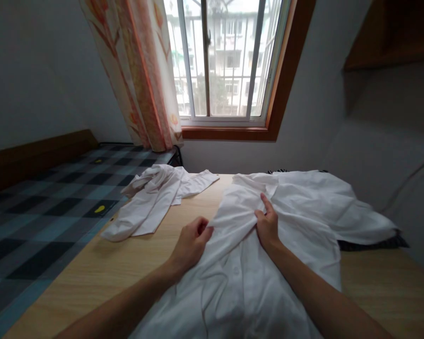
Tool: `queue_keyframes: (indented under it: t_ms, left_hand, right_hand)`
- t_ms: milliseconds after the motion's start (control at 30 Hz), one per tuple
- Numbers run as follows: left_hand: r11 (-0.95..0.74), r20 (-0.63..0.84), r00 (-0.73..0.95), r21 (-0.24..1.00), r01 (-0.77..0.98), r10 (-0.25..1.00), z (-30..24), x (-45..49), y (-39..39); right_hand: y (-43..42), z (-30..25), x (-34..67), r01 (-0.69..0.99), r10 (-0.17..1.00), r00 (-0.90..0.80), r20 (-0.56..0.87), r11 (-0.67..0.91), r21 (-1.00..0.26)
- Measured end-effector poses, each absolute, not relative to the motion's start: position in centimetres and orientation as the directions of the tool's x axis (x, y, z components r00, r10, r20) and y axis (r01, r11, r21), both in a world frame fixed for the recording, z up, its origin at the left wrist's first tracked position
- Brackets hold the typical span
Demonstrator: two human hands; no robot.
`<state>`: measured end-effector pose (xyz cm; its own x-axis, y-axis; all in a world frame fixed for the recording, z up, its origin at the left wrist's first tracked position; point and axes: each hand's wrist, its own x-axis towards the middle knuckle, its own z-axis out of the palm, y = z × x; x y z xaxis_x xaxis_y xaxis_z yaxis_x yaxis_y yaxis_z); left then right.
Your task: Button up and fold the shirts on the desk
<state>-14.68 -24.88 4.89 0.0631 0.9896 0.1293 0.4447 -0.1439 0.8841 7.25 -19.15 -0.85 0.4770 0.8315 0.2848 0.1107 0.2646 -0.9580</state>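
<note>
A white button-up shirt [240,287] lies spread and wrinkled on the light wooden table [134,263], its near part reaching the bottom of the view. My left hand [192,240] is closed at the shirt's left edge, with thumb and curled fingers pinching the cloth. Further right, my right hand [267,223] grips a fold of the shirt near its collar, the index finger stretched out over the fabric. Creases run across the cloth between the two hands. What the right hand's lower fingers do is hidden under the fabric.
Another white garment [155,193] lies crumpled at the table's far left. Dark patterned cloth [374,244] shows beneath the shirt at right. A bed with a checked cover [56,207] adjoins the left side; a curtain [141,75] hangs beside the window [226,61].
</note>
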Motion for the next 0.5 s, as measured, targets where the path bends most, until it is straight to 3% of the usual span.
queue_keyframes:
  t_ms: [100, 167, 233, 367, 433, 500]
  left_hand:
    - [-0.004, 0.006, -0.017, 0.987, 0.162, 1.000, 5.4, -14.8, -24.5]
    - [0.224, -0.214, 0.107, 0.971, -0.089, 0.971, 5.8, -14.9, -24.5]
    - [0.439, -0.369, 0.293, 0.869, -0.229, 0.882, 6.1, -15.0, -25.0]
    - [0.610, -0.489, 0.462, 0.777, -0.155, 0.740, 6.3, -14.9, -27.2]
    - [0.597, -0.515, 0.482, 0.802, -0.021, 0.709, 6.4, -14.7, -28.5]
    - [0.486, -0.467, 0.458, 0.870, 0.084, 0.757, 6.7, -14.2, -29.6]
  right_hand:
    - [-19.0, -1.1, 7.4, 0.151, 0.776, 0.544, 0.320, 0.284, -0.947]
    - [-18.7, -1.5, 7.7, 0.154, 0.760, 0.569, 0.314, 0.276, -0.949]
    - [-18.3, -2.0, 8.0, 0.148, 0.747, 0.597, 0.293, 0.256, -0.955]
    - [-17.7, -2.7, 8.7, 0.143, 0.711, 0.655, 0.257, 0.218, -0.965]
    - [-17.5, -2.7, 8.8, 0.149, 0.713, 0.652, 0.260, 0.216, -0.965]
    - [-17.5, -2.7, 8.8, 0.161, 0.721, 0.637, 0.272, 0.221, -0.962]
